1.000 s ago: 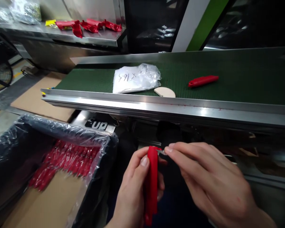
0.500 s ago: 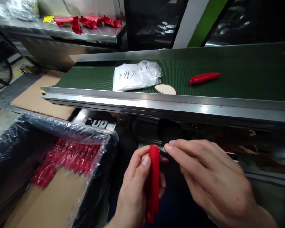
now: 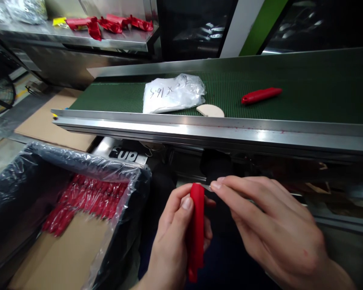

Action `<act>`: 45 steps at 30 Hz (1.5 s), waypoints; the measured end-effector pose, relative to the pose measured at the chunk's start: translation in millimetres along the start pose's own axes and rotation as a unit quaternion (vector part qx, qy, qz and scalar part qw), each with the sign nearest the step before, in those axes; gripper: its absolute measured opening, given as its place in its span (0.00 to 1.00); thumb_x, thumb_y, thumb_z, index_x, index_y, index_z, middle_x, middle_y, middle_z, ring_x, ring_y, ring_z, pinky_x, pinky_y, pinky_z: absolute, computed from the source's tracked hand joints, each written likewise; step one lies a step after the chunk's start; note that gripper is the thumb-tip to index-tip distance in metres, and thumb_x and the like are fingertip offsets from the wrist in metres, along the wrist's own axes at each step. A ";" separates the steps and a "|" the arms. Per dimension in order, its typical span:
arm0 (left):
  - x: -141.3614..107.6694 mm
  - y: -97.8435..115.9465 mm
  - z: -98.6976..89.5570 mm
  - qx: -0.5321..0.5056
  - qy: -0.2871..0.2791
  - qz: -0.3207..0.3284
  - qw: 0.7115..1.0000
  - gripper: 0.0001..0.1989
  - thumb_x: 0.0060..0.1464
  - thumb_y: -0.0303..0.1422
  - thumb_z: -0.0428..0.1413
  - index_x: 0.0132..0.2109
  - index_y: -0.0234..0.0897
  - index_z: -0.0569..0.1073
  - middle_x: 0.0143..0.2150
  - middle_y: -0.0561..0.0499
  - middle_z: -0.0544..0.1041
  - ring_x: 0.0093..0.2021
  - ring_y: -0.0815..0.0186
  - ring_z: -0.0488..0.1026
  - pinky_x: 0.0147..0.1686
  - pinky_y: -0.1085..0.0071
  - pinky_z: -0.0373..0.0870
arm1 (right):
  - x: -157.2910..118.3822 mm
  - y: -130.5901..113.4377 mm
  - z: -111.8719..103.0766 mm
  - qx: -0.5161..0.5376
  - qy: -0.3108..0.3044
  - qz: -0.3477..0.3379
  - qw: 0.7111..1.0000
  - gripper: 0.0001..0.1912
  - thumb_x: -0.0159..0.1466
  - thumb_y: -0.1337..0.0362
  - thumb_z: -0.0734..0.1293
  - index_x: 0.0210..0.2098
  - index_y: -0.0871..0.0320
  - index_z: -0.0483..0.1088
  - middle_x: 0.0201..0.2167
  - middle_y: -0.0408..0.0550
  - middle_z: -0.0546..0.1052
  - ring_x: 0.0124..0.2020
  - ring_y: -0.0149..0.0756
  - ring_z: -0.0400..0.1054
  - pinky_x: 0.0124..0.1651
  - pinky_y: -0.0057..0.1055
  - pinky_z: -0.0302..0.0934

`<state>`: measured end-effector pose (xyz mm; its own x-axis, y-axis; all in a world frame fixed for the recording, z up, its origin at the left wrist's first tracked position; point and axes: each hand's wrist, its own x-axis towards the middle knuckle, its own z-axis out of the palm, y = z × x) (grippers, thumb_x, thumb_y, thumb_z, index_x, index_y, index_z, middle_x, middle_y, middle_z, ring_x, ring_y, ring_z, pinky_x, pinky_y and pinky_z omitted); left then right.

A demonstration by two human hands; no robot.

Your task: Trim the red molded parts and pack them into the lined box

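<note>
My left hand (image 3: 172,229) is wrapped round a long red plastic part (image 3: 196,225), held upright with its narrow top edge toward me. In a pinch between thumb and fingers, my right hand (image 3: 269,217) grips a small thin metal blade (image 3: 206,187). The blade's tip meets the upper end of the red part; the rest of the tool is hidden in the hand. A similar red part (image 3: 261,96) lies on the green conveyor belt (image 3: 230,86) beyond my hands.
A plastic-lined bin (image 3: 133,177) at left holds rows of bagged red parts (image 3: 90,193) on cardboard. On the belt lie a white plastic bag (image 3: 172,94) and a beige disc piece (image 3: 211,110). The conveyor's metal rail (image 3: 199,127) runs across. Red pieces (image 3: 109,25) rest on a steel table.
The blade stays at the red part's top end, lying slightly flatter now. Both hands keep their holds and have barely shifted; the view has moved a little.
</note>
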<state>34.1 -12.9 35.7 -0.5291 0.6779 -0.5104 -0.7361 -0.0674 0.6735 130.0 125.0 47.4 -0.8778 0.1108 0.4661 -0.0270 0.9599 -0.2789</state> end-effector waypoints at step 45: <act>21.5 25.8 7.3 -0.045 -0.028 0.052 0.997 0.09 0.66 0.38 0.50 0.50 0.42 0.67 0.42 0.48 0.73 0.28 0.72 0.64 0.22 0.78 0.63 | -27.6 -9.7 -14.0 0.036 -0.021 -0.026 0.999 0.20 0.63 0.75 0.63 0.53 0.57 0.72 0.47 0.51 0.77 0.47 0.41 0.71 0.46 0.38 0.64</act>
<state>6.8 5.3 46.0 -0.5823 0.7038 -0.4070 -0.7139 -0.2031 0.6701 161.2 116.2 49.1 -0.8938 0.0482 0.4460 -0.1064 0.9431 -0.3151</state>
